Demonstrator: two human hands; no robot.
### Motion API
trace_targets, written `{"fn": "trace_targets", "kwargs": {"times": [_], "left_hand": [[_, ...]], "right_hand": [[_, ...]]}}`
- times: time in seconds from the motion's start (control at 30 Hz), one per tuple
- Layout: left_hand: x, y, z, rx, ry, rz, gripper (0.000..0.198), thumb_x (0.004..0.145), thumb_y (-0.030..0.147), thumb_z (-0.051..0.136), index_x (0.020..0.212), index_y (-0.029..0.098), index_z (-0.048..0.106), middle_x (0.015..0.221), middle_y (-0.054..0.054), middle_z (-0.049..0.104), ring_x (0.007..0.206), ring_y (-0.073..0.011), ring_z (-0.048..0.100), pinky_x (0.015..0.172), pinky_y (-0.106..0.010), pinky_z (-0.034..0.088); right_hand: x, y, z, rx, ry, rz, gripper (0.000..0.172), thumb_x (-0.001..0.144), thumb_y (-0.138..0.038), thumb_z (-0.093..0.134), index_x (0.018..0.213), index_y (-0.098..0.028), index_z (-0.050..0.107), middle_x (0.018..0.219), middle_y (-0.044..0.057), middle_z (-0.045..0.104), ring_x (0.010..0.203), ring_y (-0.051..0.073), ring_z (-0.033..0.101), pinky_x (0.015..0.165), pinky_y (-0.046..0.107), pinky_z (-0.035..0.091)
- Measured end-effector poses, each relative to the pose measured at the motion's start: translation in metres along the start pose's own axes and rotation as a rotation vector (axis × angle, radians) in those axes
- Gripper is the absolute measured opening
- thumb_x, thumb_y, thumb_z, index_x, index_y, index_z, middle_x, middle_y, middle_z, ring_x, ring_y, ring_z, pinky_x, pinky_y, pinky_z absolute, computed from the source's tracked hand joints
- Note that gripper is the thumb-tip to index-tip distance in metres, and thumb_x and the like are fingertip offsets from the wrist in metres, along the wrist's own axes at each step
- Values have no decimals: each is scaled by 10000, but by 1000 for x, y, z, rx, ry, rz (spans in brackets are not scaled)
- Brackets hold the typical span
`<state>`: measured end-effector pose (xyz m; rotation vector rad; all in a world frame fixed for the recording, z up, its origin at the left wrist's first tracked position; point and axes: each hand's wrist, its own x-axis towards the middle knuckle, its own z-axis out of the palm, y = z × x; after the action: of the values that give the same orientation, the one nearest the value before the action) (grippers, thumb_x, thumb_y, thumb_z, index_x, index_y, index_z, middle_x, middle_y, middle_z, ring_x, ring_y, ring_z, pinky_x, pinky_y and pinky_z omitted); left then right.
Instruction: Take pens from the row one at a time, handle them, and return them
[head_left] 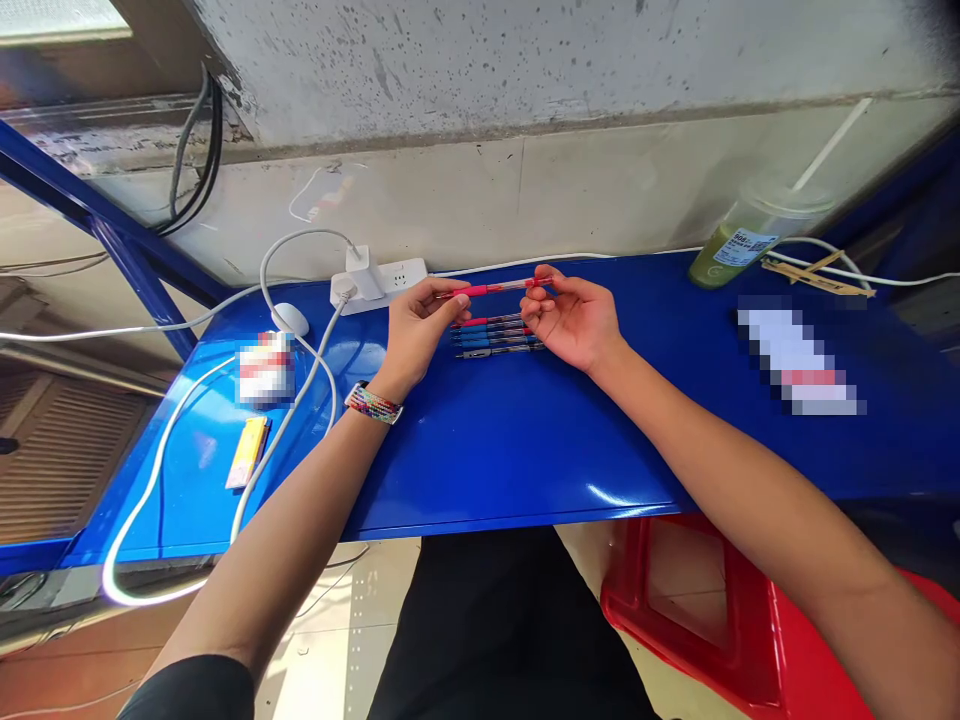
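Note:
A red pen (499, 287) is stretched level between both hands, just above the blue table (525, 440). My left hand (420, 325) pinches its left end between thumb and fingers. At the other end, my right hand (574, 320) grips the pen with its fingertips, the lower fingers curled. Below the held pen, several pens lie side by side in a row: another red pen (480, 322) at the top, blue pens (480, 338) in the middle and a dark pen (480, 353) nearest me. My right fingers partly cover the right ends of that row.
A white power strip (405, 280) with plugged-in chargers and looping white cables (259, 470) sits at the left. Nearby lies a small yellow box (249, 452). At the right stand a green drink cup (731, 250) with a straw and a blurred flat item (799, 365). A red stool (697, 610) is below.

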<state>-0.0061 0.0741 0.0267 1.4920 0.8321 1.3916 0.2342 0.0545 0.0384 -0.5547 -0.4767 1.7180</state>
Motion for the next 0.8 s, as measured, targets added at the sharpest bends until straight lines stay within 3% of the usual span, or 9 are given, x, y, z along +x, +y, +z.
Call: {"fn": "trace_targets", "kwargs": {"times": [0.27,0.57,0.67,0.8], "left_hand": [[-1,-1,1,10,-14,-7,245,884,377,963,1044,218,867,859,-33,821,762,-155,788,776,-307,690],[-1,0,2,6,-13,-13,228,904,366,955,1050,215,866,873,-37,820,769,-151,787,788,-307,691],[0,-1,-1,-12,-1,-24,235,919,379,949,1049,207,854,904,-43,821,777,-142,789,776,-286,675],[1,-1,-3,-10,3,-26,219,929,371,943,1042,208,852,911,-46,819,787,-141,789,764,-277,665]], "right_hand": [[-1,-3,-1,-30,-32,-10,224,970,-283,694,1169,-236,788,836,4,741,693,152,643,719,303,644],[0,-1,1,-5,3,-10,167,939,-175,717,1093,-217,764,805,-10,705,666,122,604,735,273,624],[-5,-2,4,-58,-47,-8,251,917,-154,731,1145,-252,766,853,-25,729,720,124,639,789,290,636],[-7,-4,5,-67,-74,12,240,941,-253,735,1178,-249,775,904,-8,754,757,140,660,790,304,645]]}}
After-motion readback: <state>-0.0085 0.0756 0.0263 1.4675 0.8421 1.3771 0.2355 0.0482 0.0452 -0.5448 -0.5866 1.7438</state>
